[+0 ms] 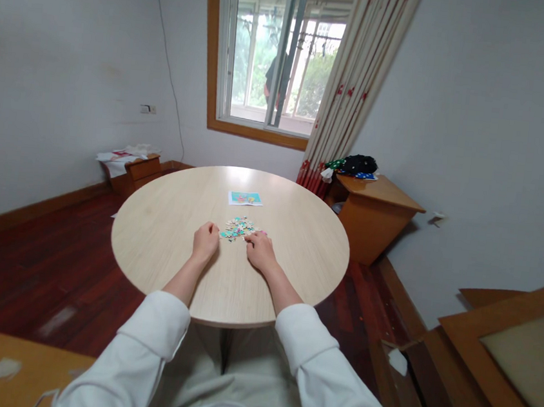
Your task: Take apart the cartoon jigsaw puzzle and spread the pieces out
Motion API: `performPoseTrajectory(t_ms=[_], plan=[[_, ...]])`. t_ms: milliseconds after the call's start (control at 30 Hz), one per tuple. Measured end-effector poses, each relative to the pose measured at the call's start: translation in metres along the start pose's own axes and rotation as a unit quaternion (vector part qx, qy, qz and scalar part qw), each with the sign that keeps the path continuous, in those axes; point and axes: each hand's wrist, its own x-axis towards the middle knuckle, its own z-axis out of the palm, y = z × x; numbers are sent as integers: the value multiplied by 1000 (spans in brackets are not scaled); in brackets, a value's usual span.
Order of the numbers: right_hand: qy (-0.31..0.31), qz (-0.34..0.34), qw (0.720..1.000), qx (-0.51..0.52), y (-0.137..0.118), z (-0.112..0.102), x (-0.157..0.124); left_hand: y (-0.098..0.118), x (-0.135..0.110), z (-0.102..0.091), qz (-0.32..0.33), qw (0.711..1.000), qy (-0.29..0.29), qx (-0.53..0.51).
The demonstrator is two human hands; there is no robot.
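A small heap of loose jigsaw pieces (236, 227), mostly teal and white, lies near the middle of a round pale wooden table (168, 218). Beyond the heap lies a small printed picture card (244, 198). My left hand (205, 240) rests on the table just left of the pieces, fingers curled under into a loose fist. My right hand (260, 249) rests just right of them, fingers bent and tips at the edge of the heap. Whether either hand holds a piece is hidden. Both arms wear white sleeves.
A wooden cabinet (372, 214) with dark clothes on top stands right of the table, beside a patterned curtain (358, 76). A low wooden box (134, 169) with papers sits by the left wall. Wooden furniture edges lie at the bottom left and right. The floor is dark red wood.
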Motion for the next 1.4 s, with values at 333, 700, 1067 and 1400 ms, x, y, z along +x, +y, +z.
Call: performPoseTrajectory(t_ms=[333,700,1067,1400], plan=[[-18,73,995,-62,-6,-5,-1,5,-1,-2,-38,992,-34,117],[-26,99,990,-94,-11,-9,-2,8,0,-3,-22,979,-88,181],[-23,79,991,-107,-16,-6,-5,3,-11,14,180,929,-194,257],[-62,119,986,-96,-16,-5,-2,-7,-4,15,185,947,-184,184]])
